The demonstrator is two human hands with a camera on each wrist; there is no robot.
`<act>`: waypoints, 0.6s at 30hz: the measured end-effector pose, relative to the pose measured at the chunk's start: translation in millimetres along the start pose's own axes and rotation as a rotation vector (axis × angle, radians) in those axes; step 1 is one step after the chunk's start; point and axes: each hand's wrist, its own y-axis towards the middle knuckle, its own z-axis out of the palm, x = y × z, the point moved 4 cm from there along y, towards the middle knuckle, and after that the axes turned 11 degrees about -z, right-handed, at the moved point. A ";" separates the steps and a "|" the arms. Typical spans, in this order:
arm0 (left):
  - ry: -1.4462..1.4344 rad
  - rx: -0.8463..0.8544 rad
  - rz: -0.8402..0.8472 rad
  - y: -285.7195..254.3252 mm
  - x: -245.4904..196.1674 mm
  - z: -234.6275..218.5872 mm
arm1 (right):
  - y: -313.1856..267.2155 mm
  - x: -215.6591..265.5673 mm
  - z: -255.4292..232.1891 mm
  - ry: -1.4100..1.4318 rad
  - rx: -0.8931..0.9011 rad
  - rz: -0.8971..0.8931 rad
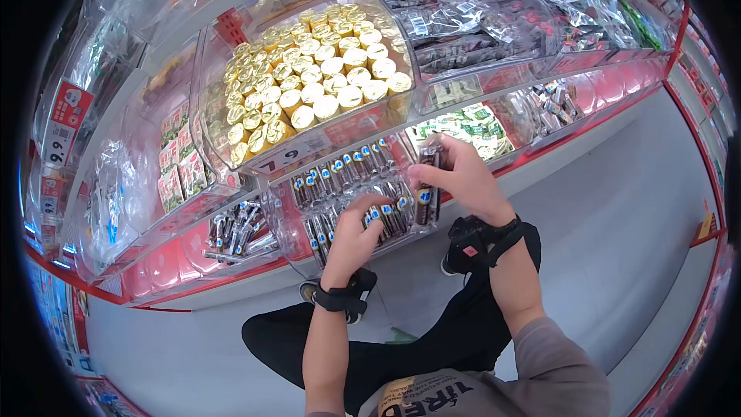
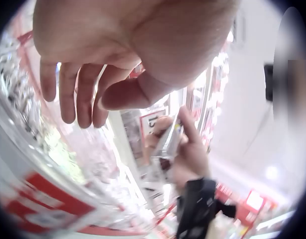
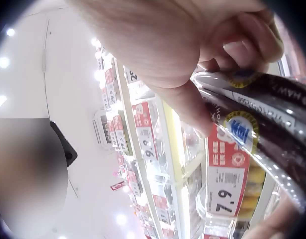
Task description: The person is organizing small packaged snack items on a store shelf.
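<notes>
Your right hand [image 1: 469, 185] is pinching long, glossy dark-brown packets [image 1: 425, 199], at two o'clock from your left hand [image 1: 351, 241], whose loosely open, empty fingers are hovering over the clear plastic bin [image 1: 400, 240]. The next move seemingly calls for a steady pinch.

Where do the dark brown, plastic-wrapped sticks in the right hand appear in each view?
Head: dark brown, plastic-wrapped sticks, just right of centre.
Left wrist: blurred, just below centre.
Right wrist: large, along the right side.
Shared landmark: the bare right hand gripping them.
</notes>
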 end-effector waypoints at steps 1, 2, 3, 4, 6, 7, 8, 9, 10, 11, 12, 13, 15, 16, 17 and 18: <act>0.215 -0.042 0.036 1.2 3.4 -1.2 | 0.1 -1.2 -6.3 0.017 -0.020 -0.014; 0.297 -0.031 -0.007 1.8 8.9 1.9 | -0.6 -1.6 -13.1 -0.065 -0.074 -0.016; 0.326 -0.016 -0.060 3.2 8.8 5.6 | -0.2 -5.4 -19.2 -0.174 -0.098 -0.030; 0.353 0.000 -0.114 5.1 7.3 9.7 | 0.2 -12.5 -25.3 -0.284 -0.123 -0.043; 0.346 0.075 -0.226 11.1 4.9 15.5 | -1.3 -12.2 -30.1 -0.462 -0.183 -0.053; 0.310 0.132 -0.288 16.0 3.0 18.3 | -1.5 -13.6 -30.5 -0.520 -0.170 -0.042; 0.275 0.187 -0.350 20.5 2.5 20.9 | -1.5 -15.7 -31.1 -0.577 -0.157 -0.031; 0.311 0.226 -0.389 25.3 2.7 22.9 | -1.2 -17.0 -30.8 -0.632 -0.144 -0.023; 0.350 0.266 -0.427 30.6 3.2 24.8 | -0.8 -17.0 -29.4 -0.617 -0.158 -0.025; 0.390 0.307 -0.465 34.7 5.1 27.1 | -0.6 -19.1 -28.1 -0.674 -0.154 -0.011; 0.320 0.362 -0.481 40.0 9.6 30.6 | -0.6 -22.9 -27.4 -0.731 -0.153 0.003; 0.280 0.380 -0.517 42.9 14.3 32.4 | -0.9 -26.8 -27.1 -0.788 -0.152 0.019; 0.199 0.417 -0.590 47.1 20.8 36.8 | -2.0 -36.1 -26.8 -0.768 -0.159 0.003; 0.112 0.414 -0.608 48.2 26.1 39.0 | -2.9 -43.4 -27.0 -0.764 -0.159 -0.012; 0.072 0.417 -0.625 49.0 29.4 39.8 | -3.8 -49.5 -26.8 -0.759 -0.159 -0.027; 0.032 0.419 -0.642 49.7 31.2 39.8 | -3.5 -53.0 -26.7 -0.751 -0.156 -0.015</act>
